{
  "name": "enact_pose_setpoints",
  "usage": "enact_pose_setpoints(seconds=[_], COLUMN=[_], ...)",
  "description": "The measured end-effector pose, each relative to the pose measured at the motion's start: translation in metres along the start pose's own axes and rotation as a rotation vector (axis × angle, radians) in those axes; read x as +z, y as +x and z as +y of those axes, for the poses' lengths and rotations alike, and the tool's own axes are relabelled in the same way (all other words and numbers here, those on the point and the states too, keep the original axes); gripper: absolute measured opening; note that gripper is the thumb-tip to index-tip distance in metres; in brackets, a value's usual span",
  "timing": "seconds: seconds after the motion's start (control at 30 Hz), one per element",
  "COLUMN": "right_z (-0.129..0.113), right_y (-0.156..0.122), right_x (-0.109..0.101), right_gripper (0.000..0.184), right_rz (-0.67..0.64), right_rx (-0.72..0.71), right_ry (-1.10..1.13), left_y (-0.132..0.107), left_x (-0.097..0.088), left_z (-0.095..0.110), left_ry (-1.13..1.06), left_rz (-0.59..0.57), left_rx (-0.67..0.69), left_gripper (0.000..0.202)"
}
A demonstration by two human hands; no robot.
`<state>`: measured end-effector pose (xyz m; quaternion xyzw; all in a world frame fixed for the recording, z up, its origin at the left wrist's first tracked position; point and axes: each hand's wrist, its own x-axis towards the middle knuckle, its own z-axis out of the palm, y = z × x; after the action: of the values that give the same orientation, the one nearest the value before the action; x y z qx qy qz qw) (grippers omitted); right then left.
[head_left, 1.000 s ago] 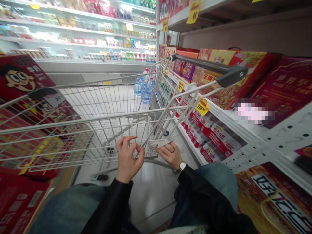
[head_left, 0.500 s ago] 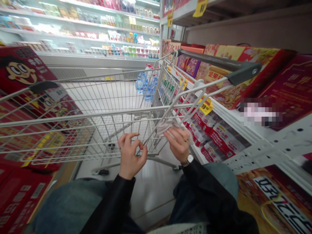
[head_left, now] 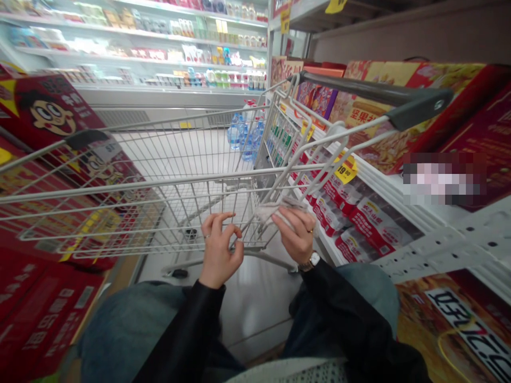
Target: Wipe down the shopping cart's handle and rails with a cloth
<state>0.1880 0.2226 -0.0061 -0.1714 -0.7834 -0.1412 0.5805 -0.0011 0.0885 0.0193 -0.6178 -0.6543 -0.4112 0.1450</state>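
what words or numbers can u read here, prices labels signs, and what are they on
"19" then unclear digits: yellow price tag on the shelf edge
"坚果礼": red and yellow gift box
Too blurred to read: white and red packs
Too blurred to read: red box with a cartoon face
Upside down, unreadable: white panel on the lower right box
Pixelated, unreadable: patch on the dark red box
Too small: labels in the far chiller

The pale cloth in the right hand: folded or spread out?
Bunched up: the cloth shows loose creases under the right hand.
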Motion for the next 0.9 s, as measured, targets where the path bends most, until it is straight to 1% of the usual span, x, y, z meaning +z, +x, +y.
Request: enact_pose_setpoints(seconds=[0.07, 0.13, 0.17, 0.23, 0.3, 0.37, 0.43, 0.5, 0.57, 0.67, 0.73, 0.9], right_z=[0.0, -0.002, -0.004, -0.008, -0.011, -0.013, -0.015, -0.015, -0.015, -0.015, -0.02, -0.042], right_y=[0.003, -0.008, -0.019, -0.047, -0.074, -0.093, -0.1, -0.097, -0.09, -0.087, -0.095, -0.129], right_x=[0.002, 0.01, 0.014, 0.024, 0.032, 0.037, 0.039, 0.039, 0.039, 0.044, 0.051, 0.068], right_gripper=[0.053, 0.05, 0.047, 0.04, 0.033, 0.035, 0.04, 0.038, 0.038, 0.045, 0.043, 0.03], right_rz=[0.036, -0.008, -0.052, -0.184, -0.313, -0.36, -0.363, -0.361, -0.35, -0.306, -0.297, -0.369], right_rx=[0.029, 0.016, -0.005, -0.082, -0.217, -0.284, -0.28, -0.244, -0.185, -0.098, -0.087, -0.158], right_ry=[-0.013, -0.01, -0.008, -0.015, -0.021, -0.018, -0.02, -0.035, -0.049, -0.052, -0.04, 0.009], left_y=[0.0, -0.001, -0.001, -0.001, -0.001, -0.001, -0.001, -0.001, 0.0, 0.001, 0.001, 0.001], left_x=[0.001, 0.001, 0.002, 0.002, 0.002, 0.002, 0.001, 0.001, 0.001, -0.001, -0.003, -0.005], left_z=[0.0, 0.001, 0.001, 0.0, 0.0, -0.001, -0.001, -0.001, 0.0, 0.0, 0.0, 0.0], left_ry=[0.0, -0.001, -0.002, -0.004, -0.003, 0.0, -0.001, -0.002, 0.002, 0.002, -0.011, -0.024], left_rz=[0.0, -0.001, -0.003, -0.003, -0.001, 0.0, -0.002, -0.001, -0.006, -0.025, -0.038, -0.04], left_rx=[-0.009, -0.014, -0.015, -0.016, -0.014, -0.013, -0.016, -0.021, -0.026, -0.029, -0.029, -0.031], left_gripper=[0.019, 0.02, 0.02, 0.021, 0.021, 0.021, 0.021, 0.021, 0.022, 0.022, 0.022, 0.023])
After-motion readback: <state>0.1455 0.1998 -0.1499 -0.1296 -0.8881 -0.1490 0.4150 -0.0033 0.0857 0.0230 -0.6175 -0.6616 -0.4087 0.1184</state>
